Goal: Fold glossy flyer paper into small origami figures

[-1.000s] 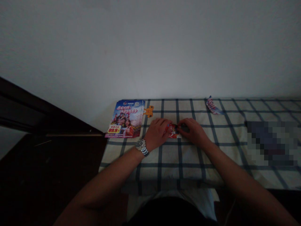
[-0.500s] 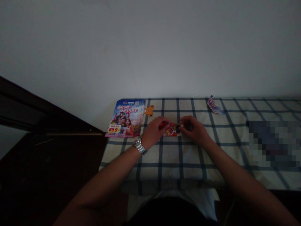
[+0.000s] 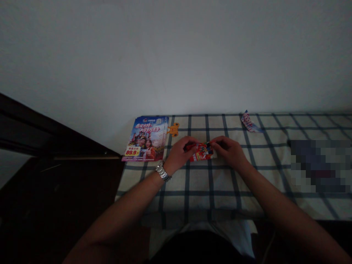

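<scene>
hands pinching: left hand (image 3: pixel 178 156) and right hand (image 3: pixel 227 151) hold red printed packet (image 3: pixel 202 152) by its ends, just right of brochure stack (image 3: pixel 145 139)

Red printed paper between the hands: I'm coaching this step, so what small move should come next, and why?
Probably press the red printed paper flat onto the checked cloth. The left hand and right hand each pinch one end, leaving its middle visible between them, and the cloth lies directly beneath it, giving a firm surface. The leaflet stack sits off to the left, out of the way.
</scene>
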`<action>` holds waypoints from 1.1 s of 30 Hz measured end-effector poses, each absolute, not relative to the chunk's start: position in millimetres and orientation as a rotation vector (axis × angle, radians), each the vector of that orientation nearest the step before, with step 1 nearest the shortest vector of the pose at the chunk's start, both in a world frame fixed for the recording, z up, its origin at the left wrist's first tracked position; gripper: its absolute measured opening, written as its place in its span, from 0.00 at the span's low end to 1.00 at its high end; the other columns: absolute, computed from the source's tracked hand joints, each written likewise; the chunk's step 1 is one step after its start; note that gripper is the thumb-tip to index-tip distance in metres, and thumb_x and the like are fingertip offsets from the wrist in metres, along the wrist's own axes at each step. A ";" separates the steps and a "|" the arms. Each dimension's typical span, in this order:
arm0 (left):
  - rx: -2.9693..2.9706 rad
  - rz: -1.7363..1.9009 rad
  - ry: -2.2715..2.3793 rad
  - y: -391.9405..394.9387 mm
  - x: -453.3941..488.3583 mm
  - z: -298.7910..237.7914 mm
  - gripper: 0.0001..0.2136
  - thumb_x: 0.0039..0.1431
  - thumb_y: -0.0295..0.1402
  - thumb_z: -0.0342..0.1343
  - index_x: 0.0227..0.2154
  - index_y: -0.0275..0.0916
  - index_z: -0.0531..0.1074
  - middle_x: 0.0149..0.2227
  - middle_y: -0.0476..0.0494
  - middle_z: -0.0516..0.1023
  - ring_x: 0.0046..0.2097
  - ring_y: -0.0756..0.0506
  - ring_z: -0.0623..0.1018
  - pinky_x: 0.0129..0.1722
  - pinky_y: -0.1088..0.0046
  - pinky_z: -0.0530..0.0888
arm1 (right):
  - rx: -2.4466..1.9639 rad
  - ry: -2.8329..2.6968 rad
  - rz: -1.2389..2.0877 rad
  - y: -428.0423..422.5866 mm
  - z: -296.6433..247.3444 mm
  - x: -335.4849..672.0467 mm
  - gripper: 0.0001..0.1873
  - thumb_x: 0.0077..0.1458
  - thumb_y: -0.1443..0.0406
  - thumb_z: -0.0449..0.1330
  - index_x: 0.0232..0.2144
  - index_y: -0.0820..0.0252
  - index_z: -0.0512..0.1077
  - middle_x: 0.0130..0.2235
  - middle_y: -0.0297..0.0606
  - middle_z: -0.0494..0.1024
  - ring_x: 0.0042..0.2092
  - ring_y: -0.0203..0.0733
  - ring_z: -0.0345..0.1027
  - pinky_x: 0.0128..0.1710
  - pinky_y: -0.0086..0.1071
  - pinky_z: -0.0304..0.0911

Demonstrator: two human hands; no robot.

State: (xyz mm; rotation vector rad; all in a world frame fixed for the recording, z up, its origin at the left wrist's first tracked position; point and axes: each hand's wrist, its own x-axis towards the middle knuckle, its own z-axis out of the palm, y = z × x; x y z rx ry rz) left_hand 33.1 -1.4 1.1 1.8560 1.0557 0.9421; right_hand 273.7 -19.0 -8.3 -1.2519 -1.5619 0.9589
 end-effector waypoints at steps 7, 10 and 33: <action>1.826 0.922 1.072 -1.7 32.9 -0.5 0.09 0.65 0.38 0.61 0.43 0.40 0.77 0.42 0.44 0.82 0.43 0.44 0.80 0.44 0.69 0.74 | -1.278 -1.580 0.927 -20.8 -4.5 274.1 0.15 0.59 0.52 0.65 0.40 0.56 0.80 0.38 0.40 0.84 0.39 0.46 0.79 0.40 0.39 0.75; 1.823 0.924 1.065 -1.8 32.3 -1.6 0.09 0.65 0.38 0.61 0.43 0.40 0.77 0.41 0.45 0.82 0.42 0.45 0.80 0.43 0.70 0.74 | -1.271 -1.580 0.933 -21.1 -4.4 274.7 0.15 0.60 0.52 0.65 0.40 0.56 0.80 0.38 0.40 0.84 0.39 0.46 0.79 0.41 0.39 0.75; 1.743 0.839 0.958 -3.5 35.0 5.4 0.10 0.64 0.41 0.61 0.40 0.39 0.77 0.40 0.45 0.82 0.39 0.47 0.80 0.41 0.72 0.76 | -1.241 -1.517 1.001 -22.7 -1.5 272.4 0.15 0.58 0.53 0.67 0.39 0.56 0.80 0.38 0.39 0.84 0.38 0.44 0.79 0.40 0.36 0.75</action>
